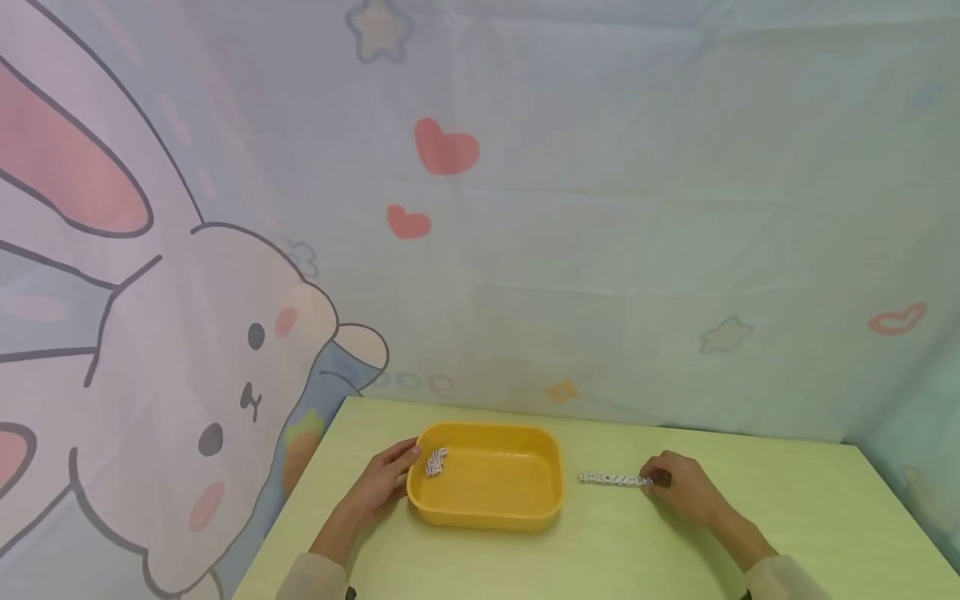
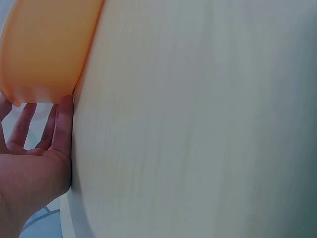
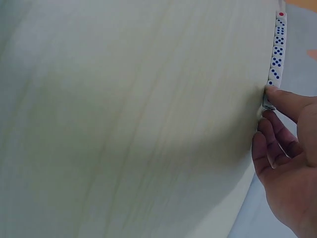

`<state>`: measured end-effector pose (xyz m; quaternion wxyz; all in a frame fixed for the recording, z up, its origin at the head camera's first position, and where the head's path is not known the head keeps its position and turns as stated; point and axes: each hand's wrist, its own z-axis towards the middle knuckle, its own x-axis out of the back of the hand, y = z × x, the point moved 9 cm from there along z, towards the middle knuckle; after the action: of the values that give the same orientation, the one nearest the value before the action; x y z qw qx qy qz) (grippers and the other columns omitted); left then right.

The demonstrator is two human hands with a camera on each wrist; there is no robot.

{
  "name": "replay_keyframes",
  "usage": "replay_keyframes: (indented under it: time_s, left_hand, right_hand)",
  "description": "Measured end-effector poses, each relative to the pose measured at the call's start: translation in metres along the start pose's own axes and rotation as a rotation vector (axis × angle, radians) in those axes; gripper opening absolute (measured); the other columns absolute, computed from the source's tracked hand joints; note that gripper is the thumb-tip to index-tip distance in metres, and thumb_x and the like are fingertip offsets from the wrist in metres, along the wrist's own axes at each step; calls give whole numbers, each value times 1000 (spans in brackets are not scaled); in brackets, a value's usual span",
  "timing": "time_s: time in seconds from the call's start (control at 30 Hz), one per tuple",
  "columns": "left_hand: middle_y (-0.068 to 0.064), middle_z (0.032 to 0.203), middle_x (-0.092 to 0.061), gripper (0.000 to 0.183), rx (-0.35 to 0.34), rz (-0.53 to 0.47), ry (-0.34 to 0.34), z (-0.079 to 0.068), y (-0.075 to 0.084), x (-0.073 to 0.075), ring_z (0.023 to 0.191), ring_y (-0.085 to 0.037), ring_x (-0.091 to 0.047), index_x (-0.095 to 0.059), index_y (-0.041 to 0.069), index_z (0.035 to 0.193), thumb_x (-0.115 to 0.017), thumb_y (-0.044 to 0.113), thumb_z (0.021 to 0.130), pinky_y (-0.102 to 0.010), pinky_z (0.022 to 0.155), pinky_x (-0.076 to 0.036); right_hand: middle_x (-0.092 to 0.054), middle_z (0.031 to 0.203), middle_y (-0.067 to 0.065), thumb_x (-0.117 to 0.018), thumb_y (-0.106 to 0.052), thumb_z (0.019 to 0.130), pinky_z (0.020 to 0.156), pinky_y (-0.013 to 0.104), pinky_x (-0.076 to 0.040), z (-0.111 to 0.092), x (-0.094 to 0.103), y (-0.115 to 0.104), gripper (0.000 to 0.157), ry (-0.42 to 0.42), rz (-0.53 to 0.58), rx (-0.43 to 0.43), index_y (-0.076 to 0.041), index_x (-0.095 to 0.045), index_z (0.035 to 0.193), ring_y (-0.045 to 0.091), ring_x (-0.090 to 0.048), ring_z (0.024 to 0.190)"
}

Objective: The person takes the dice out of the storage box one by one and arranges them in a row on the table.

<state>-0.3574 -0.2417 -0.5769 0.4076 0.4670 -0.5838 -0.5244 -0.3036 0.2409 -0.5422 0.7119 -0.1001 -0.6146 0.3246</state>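
R hand pinches end die of dice row on tabletop, right of yellow tray. L hand flat vs tray wall, fingers straight. Risk: sideways nudge buckles row, dice scatter.

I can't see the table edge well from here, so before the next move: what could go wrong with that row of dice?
The right hand pinches the end die of the row of dice; lifting it could nudge the others out of line. The left hand only rests against the yellow tray, so a bump might slide the tray and shift the few dice in its corner.
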Motion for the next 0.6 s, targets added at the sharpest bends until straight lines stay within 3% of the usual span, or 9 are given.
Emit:
replay_keyframes:
  time_s: [0.13, 0.3, 0.5, 0.6]
  left_hand:
    - [-21, 156, -52, 64, 2, 4, -11, 1, -1, -1, 132, -31, -56, -47, 1, 157, -62, 39, 108, -37, 96, -60]
    - [-21, 156, -51, 65, 8, 15, -9, 0, -1, 2, 134, -32, -55, -47, 1, 158, -63, 40, 108, -37, 96, -60]
    - [-20, 155, -53, 66, 6, 18, -7, 1, -1, 2, 134, -32, -55, -47, 2, 158, -62, 42, 108, -37, 97, -59]
    - [-20, 155, -53, 64, 10, 16, -6, 2, -1, 0, 134, -33, -55, -47, 2, 158, -61, 41, 108, -38, 97, -59]
  right_hand:
    - [-62, 87, -5, -86, -10, 89, 68, 26, -51, 0, 1, -1, 14, 3, -12, 16, -8, -76, 99, 7, -55, 79]
    - [-66, 96, 1, -84, -13, 91, 75, 31, -53, 4, 2, -12, 19, 85, 21, -2, -5, -75, 106, 16, -59, 89]
    - [-67, 101, 5, -82, -18, 95, 79, 35, -55, 29, -6, -55, 21, 229, 114, 21, -7, -75, 111, 23, -61, 95]
    - [-69, 101, 4, -82, -17, 94, 77, 32, -56, 42, -14, -83, 20, 244, 162, 46, -8, -75, 111, 22, -62, 94]
